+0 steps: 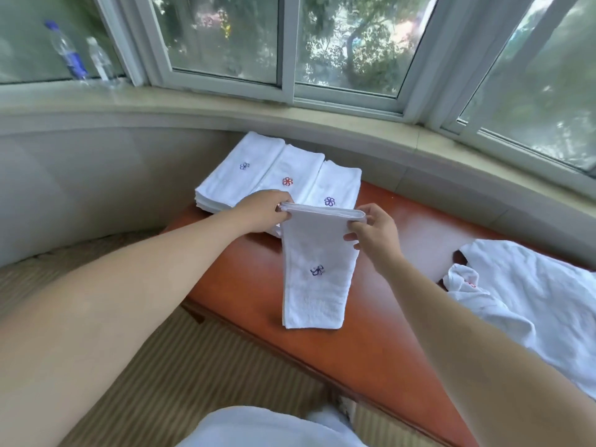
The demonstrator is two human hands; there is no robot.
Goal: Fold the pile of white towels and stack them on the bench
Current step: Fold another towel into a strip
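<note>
Above the bench [403, 304], both hands' fingers [350, 225] pinch a flower-embroidered towel [317, 285].

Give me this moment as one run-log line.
left hand: pinches folded towel top edge | right hand: pinches same edge | towel hangs over bench | stacks behind | unfolded pile right

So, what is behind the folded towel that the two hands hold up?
Behind the held towel lie the stacked towels, three flower marks showing, and the red-brown bench. The towel and the left hand cover the stack's near edge, so that part cannot be seen.
</note>
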